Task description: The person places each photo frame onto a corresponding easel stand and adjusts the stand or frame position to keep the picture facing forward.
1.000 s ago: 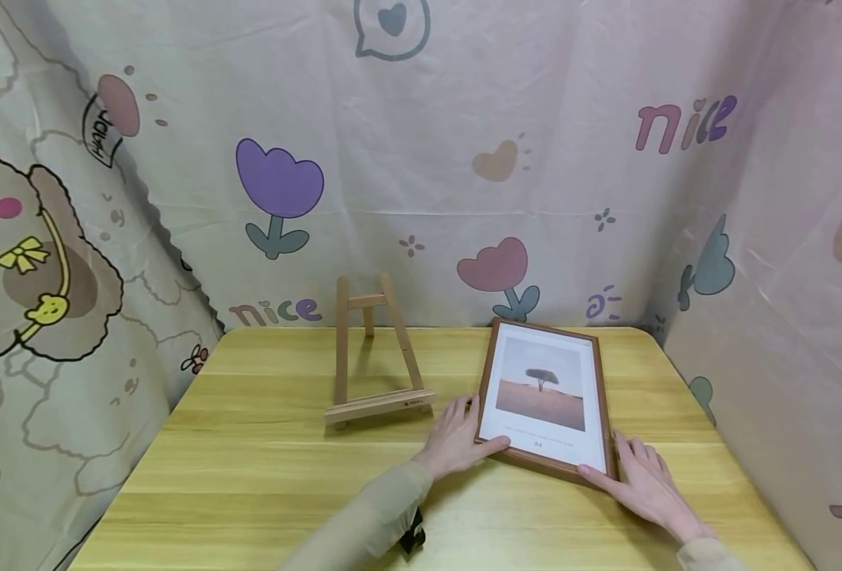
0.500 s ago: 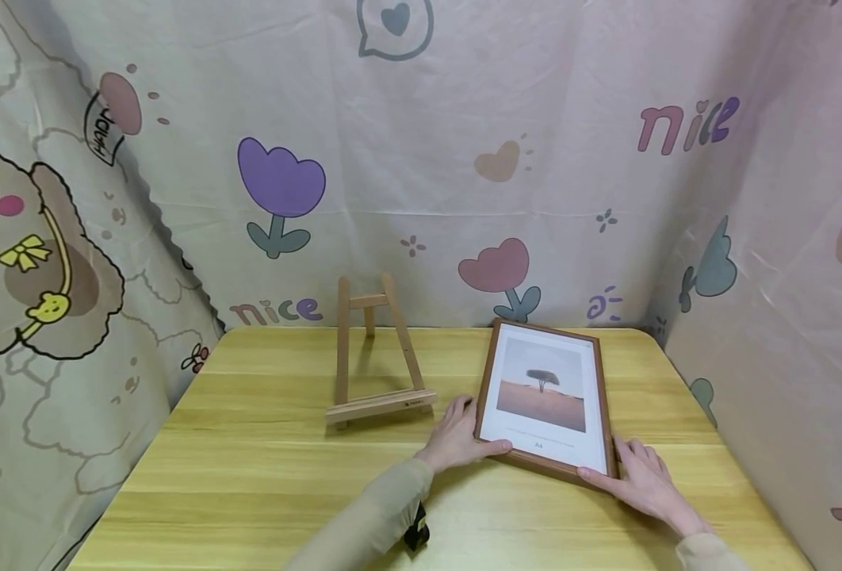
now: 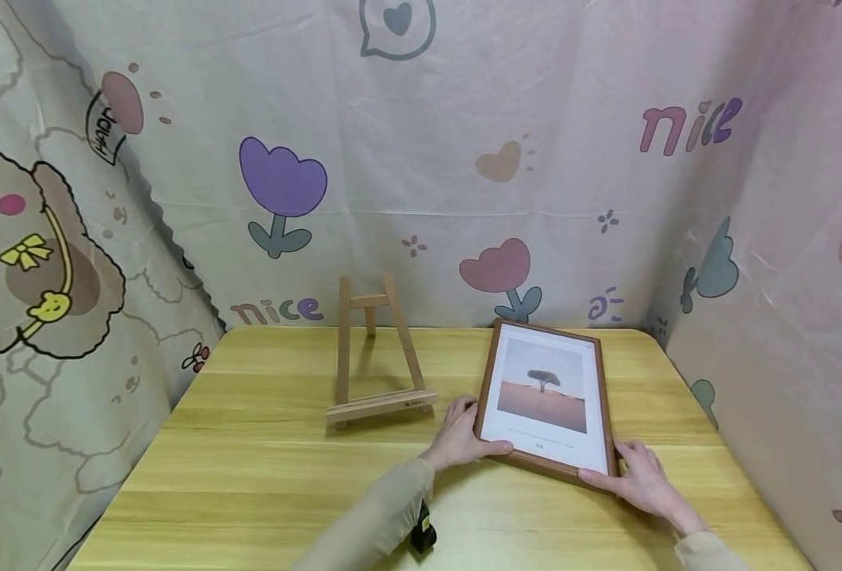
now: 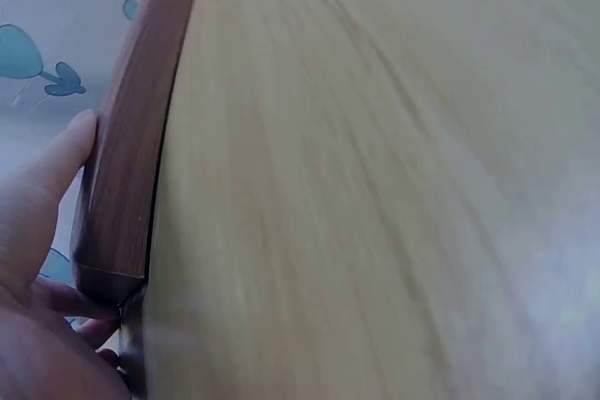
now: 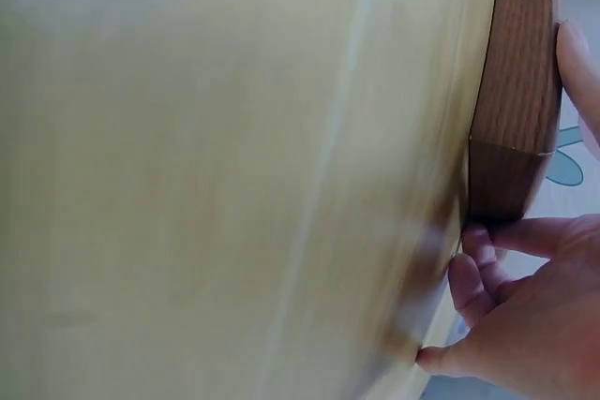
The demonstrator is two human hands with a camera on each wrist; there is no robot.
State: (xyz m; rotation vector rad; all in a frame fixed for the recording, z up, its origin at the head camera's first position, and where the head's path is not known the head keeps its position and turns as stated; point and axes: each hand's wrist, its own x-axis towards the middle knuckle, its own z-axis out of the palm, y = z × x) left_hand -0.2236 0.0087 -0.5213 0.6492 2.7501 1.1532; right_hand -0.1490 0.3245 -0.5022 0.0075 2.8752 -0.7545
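Note:
A brown wooden picture frame lies face up on the table, turned slightly, and shows a print of a lone tree. My left hand grips its near left corner, the thumb over the front edge and the fingers along the side. At the near right corner, my right hand holds it the same way. Close up in the left wrist view, the curled left fingers touch the frame's corner. In the right wrist view, fingertips of the right hand reach the corner's underside.
A small wooden easel stands left of the frame. The wood-grain table has a patterned cloth hanging behind it and at both sides. A black device sits under my left forearm.
Both hands stay at the frame's corners and the frame lies where it was. The view shifts very slightly, and the black device by the left forearm shows a little more.

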